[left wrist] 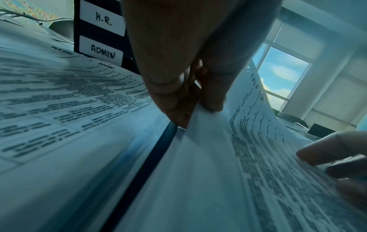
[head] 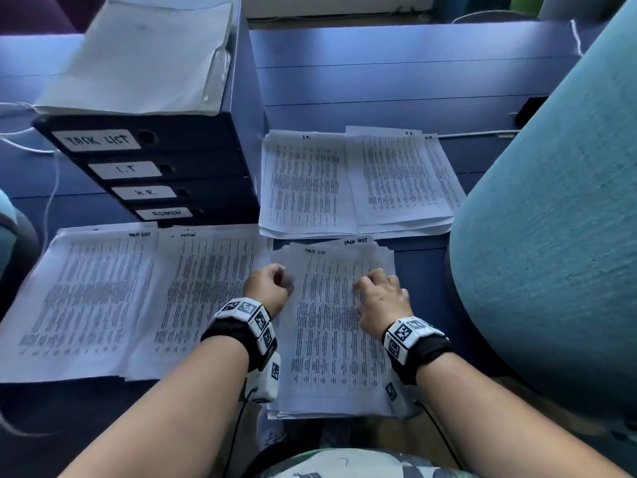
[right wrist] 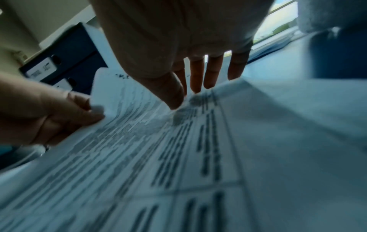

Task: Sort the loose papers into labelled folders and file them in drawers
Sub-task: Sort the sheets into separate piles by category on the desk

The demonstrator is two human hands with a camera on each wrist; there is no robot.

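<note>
A stack of printed loose papers lies on the blue desk in front of me, its top sheet headed "Task list". My left hand pinches the left edge of that top sheet between thumb and finger and curls it upward. My right hand rests on the stack, its straight fingertips pressing on the paper. Dark folders labelled TASK LIST, I.T, H.R and ADMIN stand stacked at the back left. Sorted piles lie around them: task list, admin, I.T, H.R.
A teal chair back rises close on the right of the stack. A loose wad of white sheets lies on top of the folders. White cables run along the desk's left side. Bare desk stretches behind the far piles.
</note>
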